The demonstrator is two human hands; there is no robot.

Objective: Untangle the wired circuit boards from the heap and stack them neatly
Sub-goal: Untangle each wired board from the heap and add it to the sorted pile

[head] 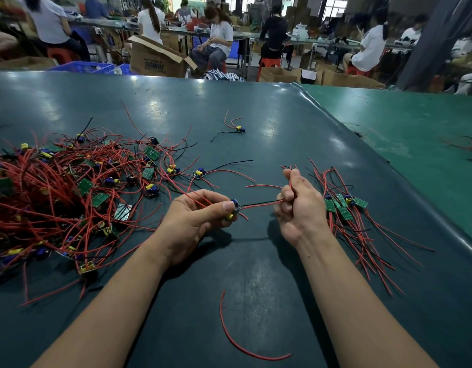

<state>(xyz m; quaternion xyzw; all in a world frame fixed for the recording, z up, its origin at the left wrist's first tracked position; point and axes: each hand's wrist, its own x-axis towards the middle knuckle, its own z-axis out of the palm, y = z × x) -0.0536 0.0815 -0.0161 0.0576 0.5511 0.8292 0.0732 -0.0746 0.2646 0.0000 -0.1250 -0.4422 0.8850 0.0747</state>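
A big heap of small green circuit boards with red and black wires covers the left of the dark table. My left hand pinches one small board with blue and yellow parts, held above the table. Its red and black wires run right into my right hand, which grips them in curled fingers, the ends sticking up past the thumb. Just right of that hand lies a small stack of boards, wires trailing toward me.
A single wired board lies farther back, another sits at the heap's edge. One loose red wire lies near the front. A green table adjoins on the right. People sit at benches behind, among cardboard boxes.
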